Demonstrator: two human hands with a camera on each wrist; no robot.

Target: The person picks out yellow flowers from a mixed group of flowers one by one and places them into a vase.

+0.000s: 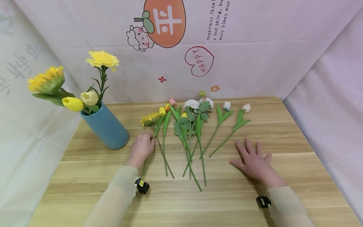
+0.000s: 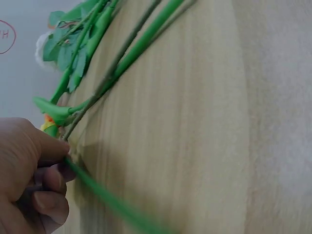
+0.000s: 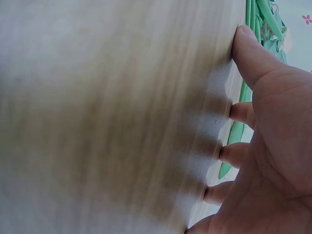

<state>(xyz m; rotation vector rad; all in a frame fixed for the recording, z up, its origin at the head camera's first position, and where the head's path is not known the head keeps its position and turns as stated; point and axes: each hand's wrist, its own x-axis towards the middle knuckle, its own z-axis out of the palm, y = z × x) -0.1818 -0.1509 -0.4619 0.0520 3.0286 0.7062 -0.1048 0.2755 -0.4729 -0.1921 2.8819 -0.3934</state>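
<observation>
My left hand [image 1: 142,147] pinches the green stem [image 2: 105,195] of a yellow tulip [image 1: 162,111] between thumb and fingers. The tulip's leaves rise just past the fingertips, and its stem runs back below the hand toward me. A yellow sunflower-like bloom [image 1: 150,119] lies right beside that hand, its brownish stem [image 2: 117,61] crossing a green one. On the right, my right hand [image 1: 256,162] rests on the wooden table [image 1: 227,201] with fingers spread, holding nothing. Its fingertips touch the wood in the right wrist view, near the stem of a pale pink tulip [image 1: 246,108].
A blue vase [image 1: 109,127] stands at the left with several yellow and cream flowers in it. Mid-table lie white roses [image 1: 191,104], a pink tulip [image 1: 172,101], a blue-white tulip [image 1: 226,105] and crossed green stems. A printed cloth [image 1: 249,69] hangs behind the table.
</observation>
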